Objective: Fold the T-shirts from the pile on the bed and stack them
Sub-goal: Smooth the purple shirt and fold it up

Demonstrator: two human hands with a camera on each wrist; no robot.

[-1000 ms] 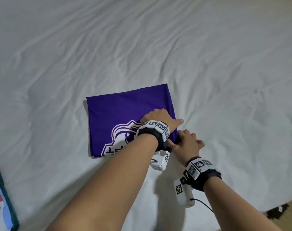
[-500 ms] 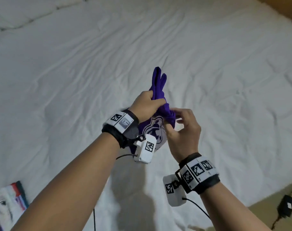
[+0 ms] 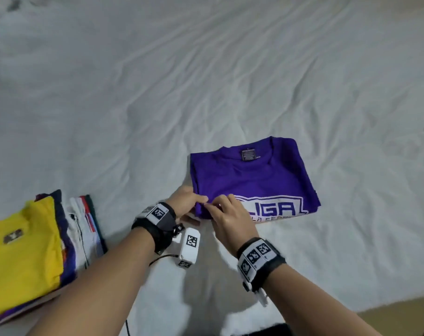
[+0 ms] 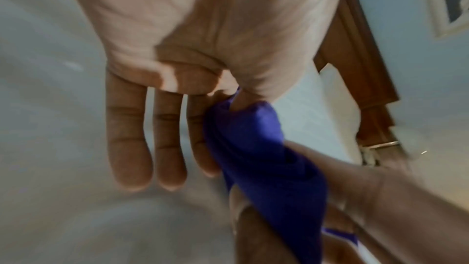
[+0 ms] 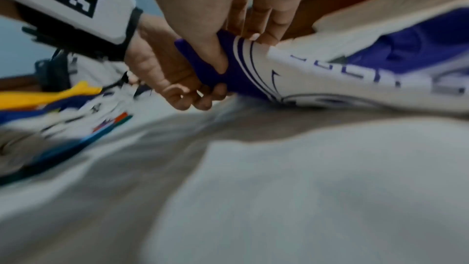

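**A:** Head view first. How far along are we?

**B:** I judge well along. In the lower left of the frame I see a stack [image 3: 34, 241] of folded shirts, yellow on top. The purple T-shirt [image 3: 252, 178] lies folded flat on the bed [image 3: 206, 81], centre right, collar up-frame; it isn't on the stack yet. I see no unfolded pile in frame.

**A:** And my hands?

**B:** The left hand [image 3: 185, 201] and right hand [image 3: 230, 219] meet at the shirt's lower-left corner, both pinching it.

**A:** Left wrist view?

**B:** Blurred. Purple cloth [image 4: 256, 148] is nipped between thumb and forefinger at centre frame; the other three fingers [image 4: 129, 138] hang straight.

**A:** Right wrist view?

**B:** The right hand [image 5: 243, 17], top centre, pinches the purple edge [image 5: 203, 65]; the left hand [image 5: 172, 79] curls beneath it. The stack [image 5: 66, 107] sits left of frame.
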